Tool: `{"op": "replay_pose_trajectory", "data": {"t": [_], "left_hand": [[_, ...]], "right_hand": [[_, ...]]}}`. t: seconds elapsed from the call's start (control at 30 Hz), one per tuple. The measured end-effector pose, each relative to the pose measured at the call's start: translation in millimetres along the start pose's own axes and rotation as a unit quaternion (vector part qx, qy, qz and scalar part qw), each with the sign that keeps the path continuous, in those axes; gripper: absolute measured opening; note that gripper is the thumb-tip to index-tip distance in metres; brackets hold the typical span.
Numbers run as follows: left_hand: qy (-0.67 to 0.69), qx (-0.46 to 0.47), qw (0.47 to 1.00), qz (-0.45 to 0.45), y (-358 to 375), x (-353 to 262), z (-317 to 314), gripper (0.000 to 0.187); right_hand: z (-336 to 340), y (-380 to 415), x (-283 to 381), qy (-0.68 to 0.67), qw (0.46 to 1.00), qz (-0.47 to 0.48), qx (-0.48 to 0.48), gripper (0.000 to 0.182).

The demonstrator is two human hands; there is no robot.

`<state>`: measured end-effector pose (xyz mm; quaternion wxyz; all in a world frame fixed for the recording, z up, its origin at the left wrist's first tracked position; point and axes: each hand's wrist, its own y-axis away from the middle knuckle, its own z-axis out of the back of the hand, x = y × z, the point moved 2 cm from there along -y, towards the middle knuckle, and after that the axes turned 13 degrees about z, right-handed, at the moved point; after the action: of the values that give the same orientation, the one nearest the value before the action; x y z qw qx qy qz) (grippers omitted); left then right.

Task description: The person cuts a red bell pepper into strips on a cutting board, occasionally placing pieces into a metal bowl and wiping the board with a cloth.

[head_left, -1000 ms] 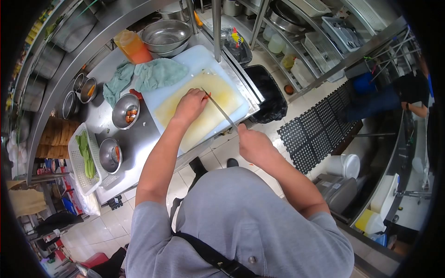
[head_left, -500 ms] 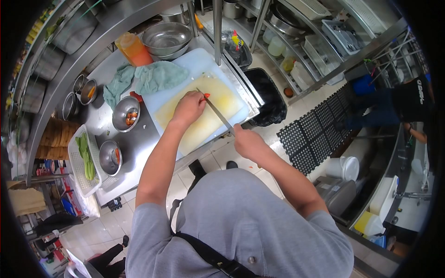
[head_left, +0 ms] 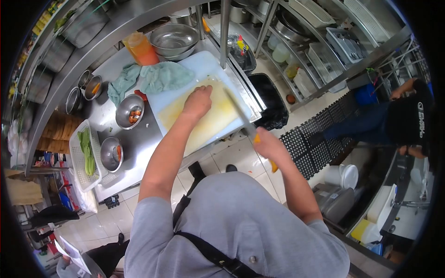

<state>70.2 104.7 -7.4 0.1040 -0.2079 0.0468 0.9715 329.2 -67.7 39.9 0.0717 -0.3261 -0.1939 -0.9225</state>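
Observation:
My left hand (head_left: 198, 102) rests on the yellowish cutting board (head_left: 222, 111) with its fingers curled together; whatever they may hold is hidden. In my right hand (head_left: 270, 146) is a knife (head_left: 239, 109) with a yellow handle, its blurred blade raised at the board's right side, apart from my left hand. Small scraps lie at the board's far edge. Left of the board, a metal bowl (head_left: 130, 112) holds orange-red pieces, with a red piece (head_left: 140, 95) beside it. A green cloth (head_left: 164, 78) lies behind.
A second bowl (head_left: 111, 155) and a white basket (head_left: 85, 155) with green stalks stand at the left. An orange-filled container (head_left: 140, 48) and stacked metal bowls (head_left: 174, 39) are at the back. A black-lined bin (head_left: 266, 102) adjoins the table. A person (head_left: 403, 113) stands at the right.
The knife has moved right, away from my left hand, and its yellow handle now shows. The red piece at my left fingertips is out of sight. The person at the right has shifted.

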Motion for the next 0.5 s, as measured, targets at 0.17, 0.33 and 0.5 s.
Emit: {"op": "replay_pose_trajectory", "data": {"t": [0.17, 0.33, 0.5], "left_hand": [[0.112, -0.139, 0.981, 0.082, 20, 42, 63, 0.009], [0.054, -0.227, 0.958, 0.165, 45, 149, 135, 0.012], [-0.034, -0.304, 0.947, 0.098, 77, 173, 140, 0.024]], "right_hand": [[41, 14, 0, 0.092, 0.987, -0.027, -0.128, 0.027], [41, 15, 17, -0.047, 0.999, 0.007, 0.0, 0.029], [52, 0, -24, -0.122, 0.979, -0.162, -0.007, 0.07]]}}
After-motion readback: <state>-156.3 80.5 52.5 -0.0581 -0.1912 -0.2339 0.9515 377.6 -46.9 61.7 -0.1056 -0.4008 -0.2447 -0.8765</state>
